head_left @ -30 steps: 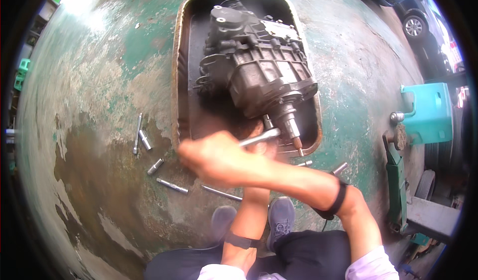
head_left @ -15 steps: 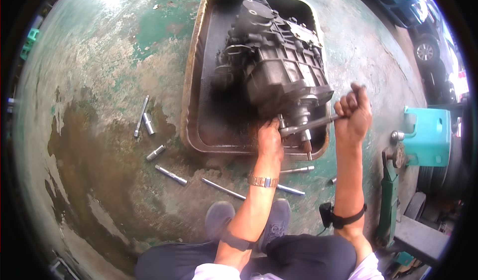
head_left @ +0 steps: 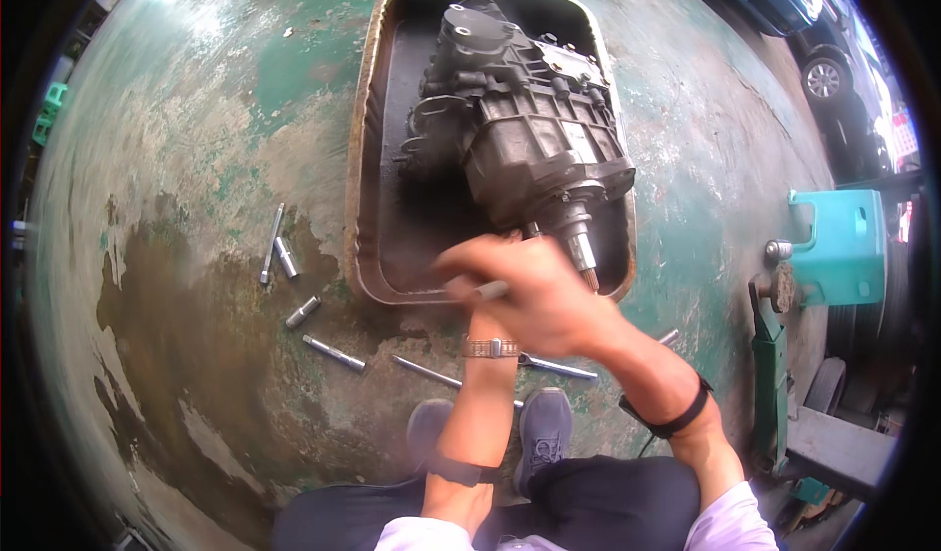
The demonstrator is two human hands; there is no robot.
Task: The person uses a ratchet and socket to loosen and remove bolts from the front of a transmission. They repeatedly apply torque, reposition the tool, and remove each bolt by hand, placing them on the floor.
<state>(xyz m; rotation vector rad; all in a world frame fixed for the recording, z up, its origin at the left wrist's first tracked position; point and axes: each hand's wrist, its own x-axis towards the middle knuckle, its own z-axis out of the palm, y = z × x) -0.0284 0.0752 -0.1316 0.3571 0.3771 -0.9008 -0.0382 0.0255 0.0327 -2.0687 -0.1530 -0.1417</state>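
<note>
A grey metal gearbox (head_left: 549,125) lies in a dark, rusty-rimmed tray (head_left: 355,208), its splined shaft (head_left: 581,247) pointing toward me. My right hand (head_left: 549,296), smeared by motion, crosses over my left wrist. It is closed around a socket wrench handle (head_left: 492,289), whose end pokes out between the fingers. Beneath it, my left hand (head_left: 490,324) reaches to the gearbox's lower end, beside a small upright metal piece (head_left: 532,229). Its fingers are mostly covered by my right hand, as is the wrench head.
On the stained floor to the left lie a socket (head_left: 304,312), an extension bar (head_left: 333,352) and several other tools. A long rod (head_left: 426,371) and a ratchet (head_left: 564,367) lie before my shoes. At right stand a turquoise stool (head_left: 843,247), a green jack (head_left: 770,384) and parked cars (head_left: 833,80).
My right hand has swung the wrench handle from the right of the shaft across to the left, over my left wrist. The whole view has shifted slightly.
</note>
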